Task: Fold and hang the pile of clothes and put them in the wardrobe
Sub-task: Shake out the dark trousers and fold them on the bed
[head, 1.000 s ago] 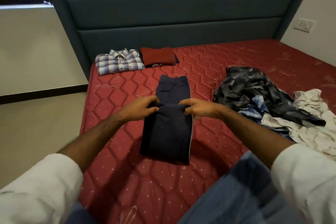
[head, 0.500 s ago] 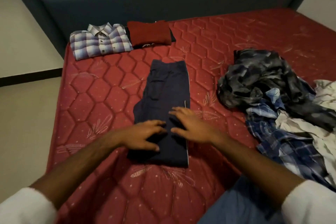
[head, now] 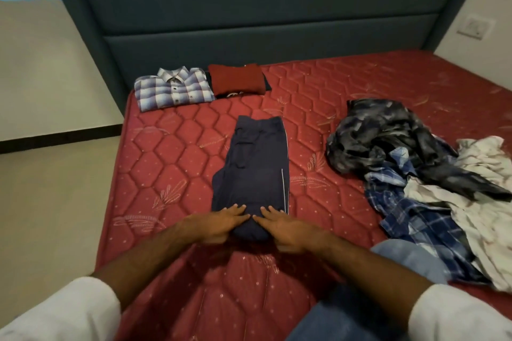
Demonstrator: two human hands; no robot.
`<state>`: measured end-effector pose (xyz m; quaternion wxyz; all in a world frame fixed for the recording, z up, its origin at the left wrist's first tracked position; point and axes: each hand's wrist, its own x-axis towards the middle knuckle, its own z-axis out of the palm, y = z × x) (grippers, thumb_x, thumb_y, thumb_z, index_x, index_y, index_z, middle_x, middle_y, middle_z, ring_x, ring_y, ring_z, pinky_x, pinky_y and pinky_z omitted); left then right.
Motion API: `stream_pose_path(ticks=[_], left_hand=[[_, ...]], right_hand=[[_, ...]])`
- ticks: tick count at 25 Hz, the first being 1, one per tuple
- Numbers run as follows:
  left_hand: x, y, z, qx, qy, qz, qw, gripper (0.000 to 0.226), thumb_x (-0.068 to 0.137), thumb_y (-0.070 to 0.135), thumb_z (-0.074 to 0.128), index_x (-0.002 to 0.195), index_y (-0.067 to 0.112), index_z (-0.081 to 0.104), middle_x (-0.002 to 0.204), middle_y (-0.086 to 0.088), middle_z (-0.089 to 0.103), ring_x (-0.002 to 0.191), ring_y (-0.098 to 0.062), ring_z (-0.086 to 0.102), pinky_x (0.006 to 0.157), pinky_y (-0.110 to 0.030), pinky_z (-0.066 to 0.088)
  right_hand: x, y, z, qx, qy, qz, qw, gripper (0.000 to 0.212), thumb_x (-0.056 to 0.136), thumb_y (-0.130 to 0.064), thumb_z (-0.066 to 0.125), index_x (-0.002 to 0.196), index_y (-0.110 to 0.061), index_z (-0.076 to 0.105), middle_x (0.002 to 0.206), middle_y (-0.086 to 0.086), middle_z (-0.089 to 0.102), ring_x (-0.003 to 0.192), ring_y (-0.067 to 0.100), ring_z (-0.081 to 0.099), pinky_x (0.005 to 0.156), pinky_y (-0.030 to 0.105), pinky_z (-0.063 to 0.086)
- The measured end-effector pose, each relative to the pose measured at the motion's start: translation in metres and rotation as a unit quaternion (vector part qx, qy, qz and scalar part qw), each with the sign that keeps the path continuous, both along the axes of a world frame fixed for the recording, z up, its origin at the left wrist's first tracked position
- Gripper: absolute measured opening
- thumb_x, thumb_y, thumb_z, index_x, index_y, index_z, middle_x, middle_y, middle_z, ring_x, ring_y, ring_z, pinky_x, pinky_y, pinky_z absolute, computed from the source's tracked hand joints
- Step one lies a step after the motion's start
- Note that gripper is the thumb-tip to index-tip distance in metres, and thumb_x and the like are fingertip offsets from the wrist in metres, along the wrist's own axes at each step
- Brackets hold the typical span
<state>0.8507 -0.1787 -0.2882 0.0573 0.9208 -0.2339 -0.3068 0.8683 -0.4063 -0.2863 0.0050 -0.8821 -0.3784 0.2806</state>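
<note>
Head view, folded navy trousers (head: pixel 253 166) lengthwise toward headboard (head: pixel 249 8)

Two hands (head: pixel 219 223) (head: pixel 288 227), three folded garments (head: pixel 256 163) (head: pixel 174 88) (head: pixel 235 79), one loose clothes pile (head: pixel 421 174).

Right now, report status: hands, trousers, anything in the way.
Left hand and right hand flat, fingers straight, pressing near end of navy trousers. Trousers folded lengthwise on mattress. Unfolded pile to the right, clear of them.
</note>
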Motion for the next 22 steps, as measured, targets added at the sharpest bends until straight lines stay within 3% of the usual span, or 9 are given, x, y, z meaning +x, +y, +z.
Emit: stream_pose_path(ticks=[2, 3, 5, 8, 10, 12, 16, 19, 22], left_hand=[[-0.016, 0.0, 0.022, -0.051, 0.105, 0.072, 0.991, 0.078, 0.079, 0.012, 0.045, 0.156, 0.008, 0.033, 0.156, -0.018, 0.04, 0.138, -0.031, 0.047, 0.115, -0.03, 0.037], [-0.028, 0.002, 0.029, -0.076, 0.13, 0.117, 0.982, 0.08, 0.071, 0.014, 0.047, 0.152, 0.009, 0.043, 0.142, -0.012, 0.056, 0.118, -0.025, 0.061, 0.097, -0.026, 0.051], [-0.054, -0.001, 0.04, -0.089, 0.187, 0.198, 0.958, 0.068, 0.077, 0.009, 0.057, 0.145, 0.012, 0.05, 0.131, 0.0, 0.056, 0.104, -0.013, 0.056, 0.072, -0.011, 0.047], [-0.073, -0.004, 0.06, -0.147, 0.26, 0.218, 0.929, 0.049, 0.075, 0.007, 0.066, 0.124, 0.009, 0.065, 0.119, 0.003, 0.06, 0.106, -0.013, 0.055, 0.073, -0.011, 0.046], [-0.07, 0.008, 0.074, -0.234, 0.271, 0.215, 0.909, 0.045, 0.06, 0.013, 0.067, 0.104, 0.008, 0.072, 0.103, -0.003, 0.07, 0.092, -0.018, 0.064, 0.071, -0.021, 0.051], [-0.053, 0.025, 0.085, -0.314, 0.226, 0.252, 0.887, 0.046, 0.062, 0.009, 0.064, 0.107, 0.0, 0.07, 0.097, -0.006, 0.072, 0.087, -0.018, 0.066, 0.068, -0.025, 0.051], [0.004, 0.05, 0.092, -0.408, -0.006, 0.347, 0.845, 0.036, 0.071, 0.016, 0.065, 0.107, 0.009, 0.065, 0.102, -0.008, 0.071, 0.091, -0.014, 0.065, 0.08, -0.031, 0.054], [0.046, 0.049, 0.072, -0.416, -0.121, 0.409, 0.803, 0.027, 0.086, 0.01, 0.067, 0.111, 0.015, 0.058, 0.11, -0.012, 0.067, 0.096, -0.017, 0.06, 0.089, -0.037, 0.051], [0.073, 0.043, 0.026, -0.384, -0.108, 0.444, 0.803, 0.039, 0.092, 0.0, 0.065, 0.122, 0.014, 0.045, 0.11, -0.006, 0.059, 0.101, -0.018, 0.056, 0.08, -0.019, 0.049]], right_hand=[[-0.006, -0.008, 0.03, 0.031, 0.126, -0.036, 0.991, 0.068, 0.09, -0.008, 0.048, 0.156, -0.004, 0.032, 0.158, 0.019, 0.038, 0.142, 0.033, 0.041, 0.116, 0.035, 0.034], [-0.011, -0.014, 0.043, 0.049, 0.184, -0.064, 0.98, 0.062, 0.087, -0.003, 0.05, 0.149, -0.003, 0.044, 0.144, 0.014, 0.053, 0.126, 0.028, 0.055, 0.101, 0.031, 0.045], [-0.029, -0.025, 0.058, 0.088, 0.294, -0.104, 0.946, 0.048, 0.072, -0.006, 0.053, 0.118, -0.013, 0.066, 0.107, 0.002, 0.066, 0.094, 0.018, 0.062, 0.078, 0.029, 0.05], [-0.044, -0.031, 0.065, 0.109, 0.382, -0.115, 0.91, 0.035, 0.065, -0.01, 0.056, 0.093, -0.025, 0.069, 0.094, -0.003, 0.069, 0.097, 0.025, 0.061, 0.084, 0.042, 0.046], [-0.033, -0.027, 0.076, 0.141, 0.382, -0.122, 0.905, 0.036, 0.068, -0.009, 0.06, 0.1, -0.023, 0.069, 0.103, 0.001, 0.07, 0.101, 0.025, 0.062, 0.089, 0.048, 0.049], [-0.008, -0.021, 0.098, 0.188, 0.357, -0.158, 0.901, 0.032, 0.074, -0.008, 0.063, 0.103, -0.02, 0.068, 0.102, 0.003, 0.069, 0.095, 0.025, 0.063, 0.079, 0.043, 0.054], [0.054, -0.003, 0.127, 0.275, 0.235, -0.257, 0.896, 0.017, 0.095, 0.0, 0.056, 0.1, -0.015, 0.063, 0.083, 0.0, 0.063, 0.066, 0.012, 0.061, 0.047, 0.023, 0.048], [0.097, 0.021, 0.111, 0.306, 0.137, -0.325, 0.884, 0.015, 0.097, -0.002, 0.055, 0.092, -0.017, 0.056, 0.079, 0.0, 0.057, 0.066, 0.012, 0.057, 0.051, 0.024, 0.045], [0.127, 0.035, 0.053, 0.303, 0.069, -0.398, 0.863, 0.013, 0.095, -0.02, 0.062, 0.102, -0.014, 0.054, 0.095, 0.003, 0.061, 0.095, 0.026, 0.064, 0.075, 0.033, 0.049]])
